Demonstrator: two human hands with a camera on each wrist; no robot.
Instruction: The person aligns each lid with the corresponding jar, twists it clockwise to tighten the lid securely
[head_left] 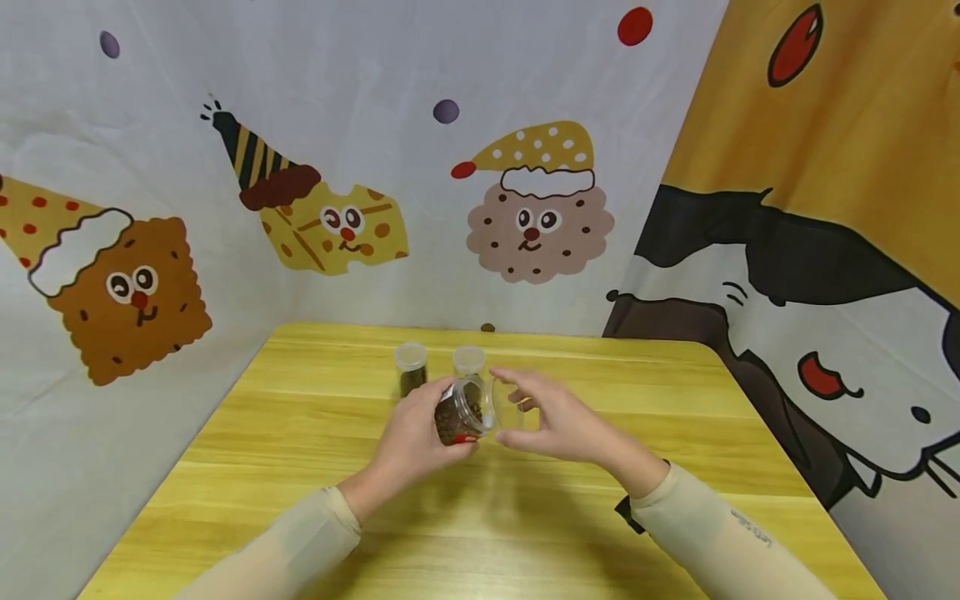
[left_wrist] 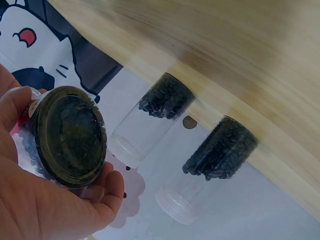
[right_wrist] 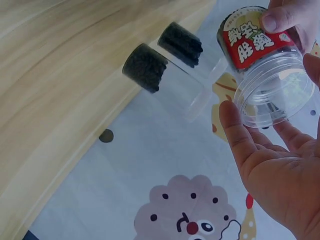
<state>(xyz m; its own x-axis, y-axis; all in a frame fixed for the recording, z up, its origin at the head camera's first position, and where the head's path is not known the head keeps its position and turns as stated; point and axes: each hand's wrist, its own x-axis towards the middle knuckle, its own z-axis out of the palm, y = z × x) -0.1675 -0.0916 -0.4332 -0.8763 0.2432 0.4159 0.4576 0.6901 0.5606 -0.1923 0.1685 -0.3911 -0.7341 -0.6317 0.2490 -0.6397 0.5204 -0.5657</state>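
Note:
My left hand (head_left: 420,429) grips a clear plastic jar (head_left: 454,418) of small brown pieces, tilted on its side above the table with its mouth facing right. In the left wrist view the jar's round base (left_wrist: 75,137) faces the camera. A red label with white characters (right_wrist: 255,42) shows in the right wrist view. My right hand (head_left: 558,421) holds a clear lid (head_left: 507,406) between thumb and fingers, right beside the jar's mouth. In the right wrist view the lid's transparent rim (right_wrist: 272,120) lies between the thumb and fingertips.
Behind the jar, two clear cylindrical containers with pale lids stand on the wooden table (head_left: 300,433): one at left (head_left: 411,371), one at right (head_left: 469,360). Both hold dark pieces in their lower part. A cloth with cartoon prints (head_left: 360,300) hangs behind the table.

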